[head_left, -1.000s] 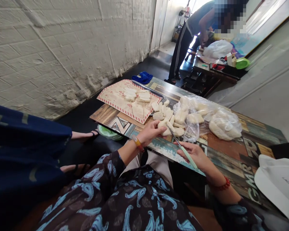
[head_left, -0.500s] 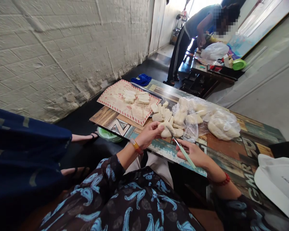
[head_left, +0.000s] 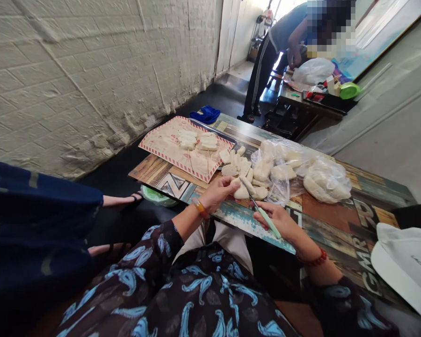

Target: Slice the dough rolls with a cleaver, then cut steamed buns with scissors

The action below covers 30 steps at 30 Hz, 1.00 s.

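Observation:
My left hand (head_left: 219,194) pinches a pale piece of steamed bun (head_left: 241,191) over the table's near edge. In my right hand (head_left: 282,221) is a knife with a light green handle (head_left: 269,223). Its blade lies against the right side of the held piece; how deep it cuts, I cannot tell. Just beyond my hands lies a loose pile of bun slices (head_left: 236,164). To the right, a clear plastic bag (head_left: 263,166) contains whole buns, and a second bag of buns (head_left: 327,180) sits farther right.
A tray lined with red-striped paper (head_left: 164,145) bears a few bun pieces (head_left: 207,140). Behind it is a blue cloth (head_left: 205,114). A white cap (head_left: 402,267) lies at the right. Someone bends over another table (head_left: 319,107); another person's skirt (head_left: 38,224) is at my left.
The knife has shifted slightly left and its handle has turned a little, the blade now along the piece's right side. My left hand still grips the piece.

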{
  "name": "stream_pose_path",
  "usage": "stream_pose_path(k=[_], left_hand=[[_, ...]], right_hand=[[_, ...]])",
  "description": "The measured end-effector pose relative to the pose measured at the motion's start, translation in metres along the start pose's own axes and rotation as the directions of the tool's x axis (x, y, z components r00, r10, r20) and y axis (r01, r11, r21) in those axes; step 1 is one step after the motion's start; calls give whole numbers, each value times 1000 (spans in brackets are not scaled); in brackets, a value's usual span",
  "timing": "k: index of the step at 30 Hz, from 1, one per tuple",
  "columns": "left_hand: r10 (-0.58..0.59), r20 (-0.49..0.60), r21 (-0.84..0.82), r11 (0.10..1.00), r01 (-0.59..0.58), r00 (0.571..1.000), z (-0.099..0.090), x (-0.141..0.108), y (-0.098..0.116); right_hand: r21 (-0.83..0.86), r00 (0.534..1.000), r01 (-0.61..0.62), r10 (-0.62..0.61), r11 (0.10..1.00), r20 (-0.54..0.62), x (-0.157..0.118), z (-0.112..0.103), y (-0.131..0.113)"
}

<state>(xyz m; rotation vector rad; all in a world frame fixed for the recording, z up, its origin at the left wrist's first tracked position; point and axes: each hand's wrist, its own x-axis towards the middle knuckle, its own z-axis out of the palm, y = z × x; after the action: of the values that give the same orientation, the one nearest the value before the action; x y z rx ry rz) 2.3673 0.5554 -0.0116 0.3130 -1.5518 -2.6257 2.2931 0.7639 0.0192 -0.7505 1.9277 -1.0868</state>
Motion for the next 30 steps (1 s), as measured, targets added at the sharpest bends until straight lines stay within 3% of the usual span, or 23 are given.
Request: stream_pose_path(k=[6,14,21,26,30], left_hand=[[-3,0,28,1000,3,1000,-5,5,-7],[-67,-5,-6,998,67,998,-6,10,-14],[-70,-116,-46,997,65,991,-21,-8,-4],[-40,-210,-139,990,11,977,-38,-24,2],[-41,-186,-172,985,8,982,-37,-30,0]], right_hand=[[14,998,-54,54,998,-28,-1,3,1],[140,990,-128,134,982,-35,2,8,18],[110,992,-123,125,986,-10,-6,-3,23],[191,975,-135,165,972,-150,-23,-21,20],[261,975,-97,145,960,-171,-33,-17,19]])
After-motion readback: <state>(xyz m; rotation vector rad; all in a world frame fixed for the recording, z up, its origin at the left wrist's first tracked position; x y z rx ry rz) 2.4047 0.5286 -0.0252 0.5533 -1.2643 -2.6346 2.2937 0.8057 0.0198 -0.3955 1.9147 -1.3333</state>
